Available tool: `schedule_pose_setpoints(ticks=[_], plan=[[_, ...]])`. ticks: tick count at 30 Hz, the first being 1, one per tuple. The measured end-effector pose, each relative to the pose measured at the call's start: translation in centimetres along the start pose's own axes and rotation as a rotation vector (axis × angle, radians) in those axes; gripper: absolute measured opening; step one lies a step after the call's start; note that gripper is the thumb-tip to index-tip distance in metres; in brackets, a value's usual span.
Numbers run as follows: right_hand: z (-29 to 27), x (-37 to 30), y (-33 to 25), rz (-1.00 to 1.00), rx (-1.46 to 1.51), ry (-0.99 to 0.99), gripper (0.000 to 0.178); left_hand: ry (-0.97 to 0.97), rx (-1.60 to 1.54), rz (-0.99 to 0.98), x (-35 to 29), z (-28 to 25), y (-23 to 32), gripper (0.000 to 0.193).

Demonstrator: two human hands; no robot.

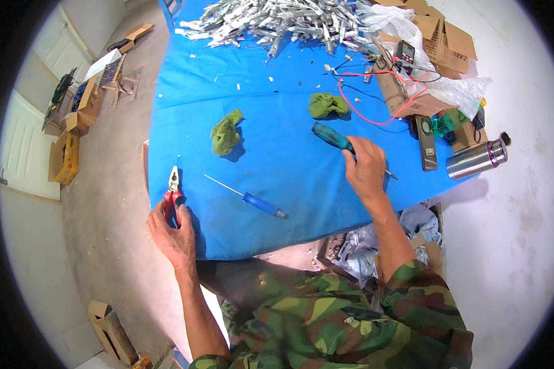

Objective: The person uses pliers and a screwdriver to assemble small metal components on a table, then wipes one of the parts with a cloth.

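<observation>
At the near left of the blue-covered table, my left hand [173, 237] is closed round the red-and-dark handles of a pair of pliers [173, 181], whose metal jaws point away from me. My right hand [366, 167] grips a screwdriver with a dark green handle [331, 134]; the handle sticks out to the left and the thin tip shows past the hand on the right. Between my hands lies a second screwdriver with a blue handle [263, 204], its slim shaft pointing up and left. Two crumpled green cloths rest beyond, one at left [226, 132] and one at right [328, 106].
A heap of silvery-white narrow pieces [277, 21] covers the table's far end. At the right edge stand a cardboard box [400, 92] with a meter [405, 52] and red and black leads, a dark flat case [426, 142], and a steel flask [474, 161] lying on its side.
</observation>
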State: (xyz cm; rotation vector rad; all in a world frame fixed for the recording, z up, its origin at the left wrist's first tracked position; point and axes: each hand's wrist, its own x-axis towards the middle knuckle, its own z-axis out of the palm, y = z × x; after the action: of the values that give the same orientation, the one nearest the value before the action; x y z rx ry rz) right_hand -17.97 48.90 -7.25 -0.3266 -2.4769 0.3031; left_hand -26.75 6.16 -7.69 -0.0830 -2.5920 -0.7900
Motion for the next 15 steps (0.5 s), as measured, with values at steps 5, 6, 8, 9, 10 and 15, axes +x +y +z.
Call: schedule_pose_setpoints(ticks=[5,6,8,9,10,15], plan=[[-0.2,0.9,-1.0,-0.024,0.025,-0.009,0.032,0.012,0.002,-0.007,0.0,-0.1,-0.4,0.043],[-0.3,1.1,-1.1,-0.029,0.029,-0.020,0.033,0.019,0.006,-0.010,0.0,-0.1,-0.3,0.043],[-0.5,1.4,-1.2,-0.094,0.034,-0.018,0.035,0.025,-0.021,-0.014,0.1,-0.2,0.1,0.042],[-0.4,1.7,-1.5,-0.128,0.045,-0.016,0.036,0.034,-0.028,-0.015,0.3,-0.4,0.2,0.042],[-0.5,1.9,-2.0,-0.151,0.077,-0.033,0.036,0.041,-0.043,-0.012,0.3,-0.2,-0.1,0.041],[0.1,4.0,-6.5,-0.292,0.241,-0.076,0.035,0.068,-0.046,-0.009,0.4,-0.4,0.0,0.036]])
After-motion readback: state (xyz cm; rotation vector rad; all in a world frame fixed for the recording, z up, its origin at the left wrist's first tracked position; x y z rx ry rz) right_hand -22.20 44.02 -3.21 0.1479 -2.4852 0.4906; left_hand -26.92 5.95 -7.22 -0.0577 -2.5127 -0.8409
